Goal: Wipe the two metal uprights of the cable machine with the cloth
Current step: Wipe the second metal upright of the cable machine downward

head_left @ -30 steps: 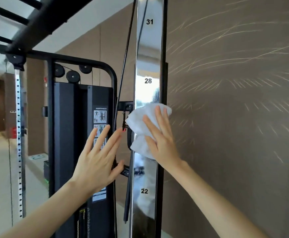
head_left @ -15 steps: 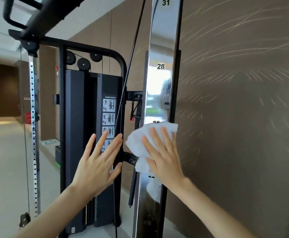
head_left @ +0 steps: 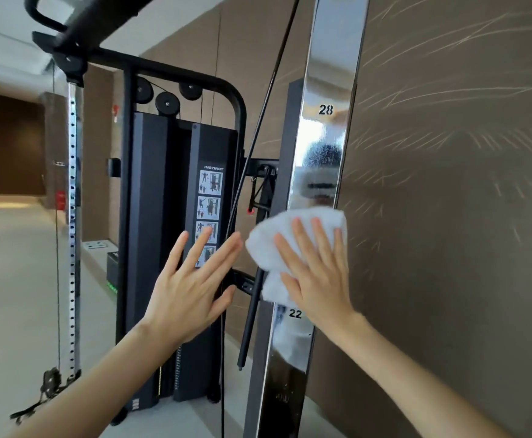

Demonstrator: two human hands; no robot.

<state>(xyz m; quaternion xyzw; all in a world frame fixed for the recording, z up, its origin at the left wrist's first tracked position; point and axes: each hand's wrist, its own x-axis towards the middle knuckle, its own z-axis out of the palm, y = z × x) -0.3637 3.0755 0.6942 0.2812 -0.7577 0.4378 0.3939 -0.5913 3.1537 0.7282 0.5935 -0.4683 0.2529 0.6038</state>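
Far upright (head_left: 73, 248): we see this holed metal post at the left, well apart from both our hands.
Left hand (head_left: 185, 289): we hold it up before the black weight stack (head_left: 157, 248), fingers straight and spread, gripping nothing.
Cloth (head_left: 263, 248): white, lying on the near upright (head_left: 324, 74), between marks 28 and 22.
Right hand (head_left: 316, 279): we press straight fingers flat on the cloth.

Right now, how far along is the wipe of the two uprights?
Done: nothing I can confirm; the near upright shows mottled specks below the 28 mark. In hand: the right hand presses the cloth flat on that upright, just above the 22 mark; the left hand is open and holds nothing. Left: the rest of this upright, and the far upright, which has no cloth near it.
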